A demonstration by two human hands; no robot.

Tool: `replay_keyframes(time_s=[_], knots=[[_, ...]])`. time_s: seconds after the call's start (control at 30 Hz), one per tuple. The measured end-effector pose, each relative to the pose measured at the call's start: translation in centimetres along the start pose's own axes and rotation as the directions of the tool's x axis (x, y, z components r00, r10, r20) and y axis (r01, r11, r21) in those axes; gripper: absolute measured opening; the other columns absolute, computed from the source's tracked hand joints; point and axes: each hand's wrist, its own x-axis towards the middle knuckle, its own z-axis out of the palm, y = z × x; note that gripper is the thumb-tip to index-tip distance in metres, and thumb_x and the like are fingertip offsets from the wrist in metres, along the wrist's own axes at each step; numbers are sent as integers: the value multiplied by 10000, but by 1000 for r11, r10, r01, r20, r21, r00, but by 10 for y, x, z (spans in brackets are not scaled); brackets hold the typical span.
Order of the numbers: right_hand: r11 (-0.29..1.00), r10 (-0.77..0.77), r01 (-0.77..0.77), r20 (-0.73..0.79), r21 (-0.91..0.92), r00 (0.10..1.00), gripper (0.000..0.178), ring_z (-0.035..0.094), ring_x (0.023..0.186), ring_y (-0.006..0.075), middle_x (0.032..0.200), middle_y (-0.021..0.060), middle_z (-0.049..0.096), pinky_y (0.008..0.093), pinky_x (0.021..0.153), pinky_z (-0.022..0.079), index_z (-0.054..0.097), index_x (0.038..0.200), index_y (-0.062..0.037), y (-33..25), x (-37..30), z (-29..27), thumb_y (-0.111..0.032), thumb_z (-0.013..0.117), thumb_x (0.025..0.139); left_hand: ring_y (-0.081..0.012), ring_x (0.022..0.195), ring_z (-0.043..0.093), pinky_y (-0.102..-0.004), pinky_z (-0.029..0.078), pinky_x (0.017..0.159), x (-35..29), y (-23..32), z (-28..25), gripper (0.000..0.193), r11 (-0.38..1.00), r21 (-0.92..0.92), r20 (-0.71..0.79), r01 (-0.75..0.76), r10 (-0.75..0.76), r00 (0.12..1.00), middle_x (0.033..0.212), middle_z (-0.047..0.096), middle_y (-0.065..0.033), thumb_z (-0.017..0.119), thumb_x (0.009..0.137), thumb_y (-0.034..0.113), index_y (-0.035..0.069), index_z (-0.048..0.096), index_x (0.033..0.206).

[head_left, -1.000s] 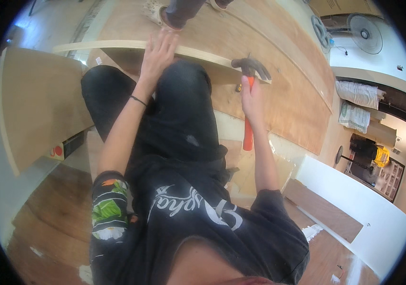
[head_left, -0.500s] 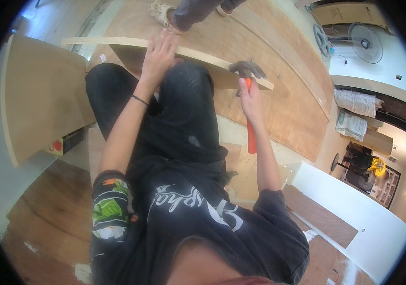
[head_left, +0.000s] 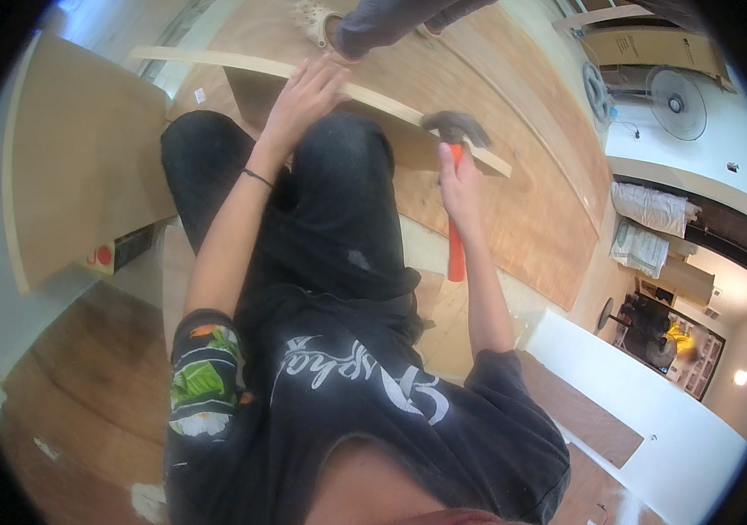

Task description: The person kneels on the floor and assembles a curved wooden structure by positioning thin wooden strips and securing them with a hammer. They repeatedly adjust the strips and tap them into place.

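A long wooden board [head_left: 400,111] stands on edge across my knees' far side, its pale narrow edge facing up. My left hand [head_left: 308,94] lies over that edge, fingers reaching to the far side and the thumb mostly hidden on the near side. In my right hand [head_left: 461,186] is a claw hammer [head_left: 456,255] with an orange handle, gripped high, close under the head. Its dark metal head is blurred and lies over the board's edge near the right end; whether it touches the wood I cannot tell.
Beyond the board, a person's leg and clog [head_left: 331,31] stand on a large plywood sheet [head_left: 513,201]. A brown panel [head_left: 85,157] stands at the left. A fan [head_left: 675,103], white sacks [head_left: 649,210] and a white panel [head_left: 631,376] are at the right.
The view has shifted slightly, moving the board's ends a little right and down in the picture. The hammer stays near the board's right end. The other person's leg appears farther right.
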Motion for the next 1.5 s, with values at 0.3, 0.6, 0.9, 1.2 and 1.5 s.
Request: replay_keyframes(time_s=[0.3, 0.6, 0.9, 1.2, 1.5], knots=[[995, 96, -94, 45, -28, 994, 490, 625, 831, 484, 807, 282, 635, 510, 715, 464, 546, 1152, -15, -16, 4, 0, -470, 450, 999, -209, 1232, 553, -426, 422, 1058, 4, -10, 5, 412, 988, -152, -65, -40, 31, 997, 1165, 640, -27, 703, 840, 312, 136, 615, 1202], [999, 15, -11, 103, -42, 995, 508, 624, 679, 278, 724, 162, 598, 407, 665, 483, 539, 1134, 6, -31, 4, 6, -479, 466, 999, -220, 1060, 604, -392, 453, 975, 6, -11, 3, 303, 983, -175, -141, -47, 22, 990, 1049, 661, -31, 714, 798, 311, 121, 652, 1025], [997, 33, -23, 137, -75, 990, 549, 612, 832, 357, 848, 212, 611, 431, 773, 463, 546, 1109, 16, -54, 5, 7, -508, 424, 1003, -210, 1037, 609, -371, 458, 953, 10, -11, -2, 293, 978, -201, -152, -63, 33, 988, 1027, 666, -23, 724, 787, 295, 129, 649, 1017], [985, -163, 167, 83, -42, 983, 547, 619, 799, 339, 835, 202, 620, 419, 738, 469, 542, 1171, 18, -59, 13, 20, -491, 433, 1004, -232, 1000, 619, -379, 482, 914, 10, -14, -1, 294, 974, -214, -196, -74, 31, 980, 1001, 667, -45, 738, 768, 283, 116, 653, 993], [995, -97, 102, 180, -17, 979, 588, 640, 829, 386, 878, 229, 650, 420, 751, 475, 505, 1268, 19, -65, 21, 24, -498, 427, 1002, -235, 1114, 603, -400, 441, 1024, 7, -15, -3, 338, 976, -217, 10, -10, 12, 1000, 1139, 668, -65, 706, 834, 306, 127, 661, 1116]])
